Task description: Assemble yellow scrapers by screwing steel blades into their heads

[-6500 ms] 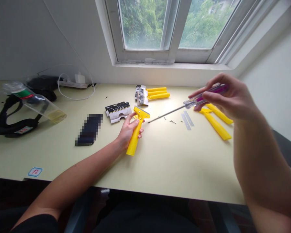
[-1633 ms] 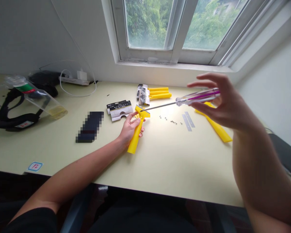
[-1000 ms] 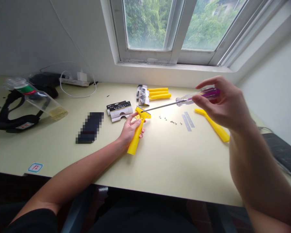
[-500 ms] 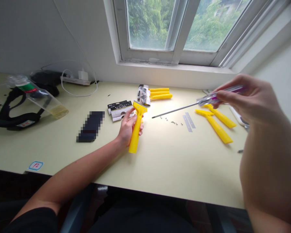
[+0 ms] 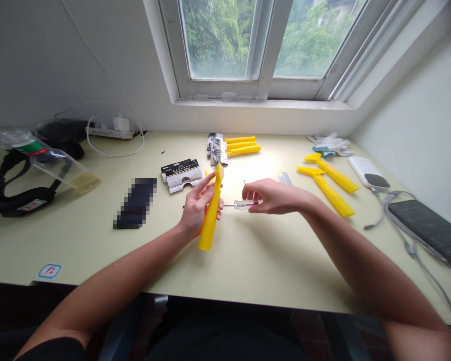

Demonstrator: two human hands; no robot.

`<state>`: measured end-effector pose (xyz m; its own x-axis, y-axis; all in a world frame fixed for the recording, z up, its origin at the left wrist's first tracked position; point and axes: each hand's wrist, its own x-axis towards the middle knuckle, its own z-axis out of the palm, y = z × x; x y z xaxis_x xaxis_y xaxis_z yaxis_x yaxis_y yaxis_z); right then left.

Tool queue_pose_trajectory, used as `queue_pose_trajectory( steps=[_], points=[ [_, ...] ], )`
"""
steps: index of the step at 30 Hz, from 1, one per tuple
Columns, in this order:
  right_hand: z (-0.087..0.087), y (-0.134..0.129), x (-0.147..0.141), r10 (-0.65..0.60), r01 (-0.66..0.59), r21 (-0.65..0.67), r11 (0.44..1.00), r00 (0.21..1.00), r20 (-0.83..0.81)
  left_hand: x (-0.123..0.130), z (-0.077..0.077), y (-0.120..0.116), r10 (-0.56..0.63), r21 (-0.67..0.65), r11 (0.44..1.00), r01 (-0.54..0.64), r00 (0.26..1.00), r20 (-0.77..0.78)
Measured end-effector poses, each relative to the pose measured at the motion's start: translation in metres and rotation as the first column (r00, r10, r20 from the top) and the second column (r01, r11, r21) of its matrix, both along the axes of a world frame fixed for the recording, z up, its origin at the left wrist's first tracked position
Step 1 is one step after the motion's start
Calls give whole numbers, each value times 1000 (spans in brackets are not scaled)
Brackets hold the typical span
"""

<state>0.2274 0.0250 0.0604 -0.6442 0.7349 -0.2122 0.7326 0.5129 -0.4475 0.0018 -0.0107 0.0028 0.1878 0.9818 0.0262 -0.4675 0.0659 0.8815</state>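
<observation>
Daylight from the window (image 5: pixel 218 42) throws a bright glare across the pale desk (image 5: pixel 270 265) just beyond the yellow scraper (image 5: pixel 210 215), soft shadows lie under the right forearm (image 5: pixel 334 235), and wide-angle distortion bends the frame (image 5: pixel 259 90) towards the edges

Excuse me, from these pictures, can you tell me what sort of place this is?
It looks like a small indoor assembly bench, perhaps in a workshop or a home room. A long desk stands under a window, with yellow plastic scrapers, a screwdriver and a power strip.
</observation>
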Motion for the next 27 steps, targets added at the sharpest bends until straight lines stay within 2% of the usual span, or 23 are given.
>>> queue_pose_trajectory(
  steps=[4,7,9,12,16,22,27],
  points=[
    [-15,-2,-11,30,-32,17,999,994,104,2,1,-2,-3,-8,1000,3,999,-35],
    [-16,6,-5,13,-14,15,1000,998,61,2,1,-3,15,-20,1000,-16,998,-53],
    [-15,15,6,-63,63,70,996,998,5,2,1,-3,30,-33,999,-33,997,-64],
    [-19,33,29,-247,244,170,955,969,-7,2,-1,-1,39,-70,997,-45,996,-78],
    [-31,47,48,-364,355,141,924,930,44,1,-6,1,18,-118,993,-29,995,-97],
    [-38,49,47,-353,349,85,933,935,38,3,-8,2,-44,-79,996,35,992,-122],
    [-39,49,46,-352,348,90,933,936,29,3,-8,0,-37,-70,997,27,990,-134]
  ],
)
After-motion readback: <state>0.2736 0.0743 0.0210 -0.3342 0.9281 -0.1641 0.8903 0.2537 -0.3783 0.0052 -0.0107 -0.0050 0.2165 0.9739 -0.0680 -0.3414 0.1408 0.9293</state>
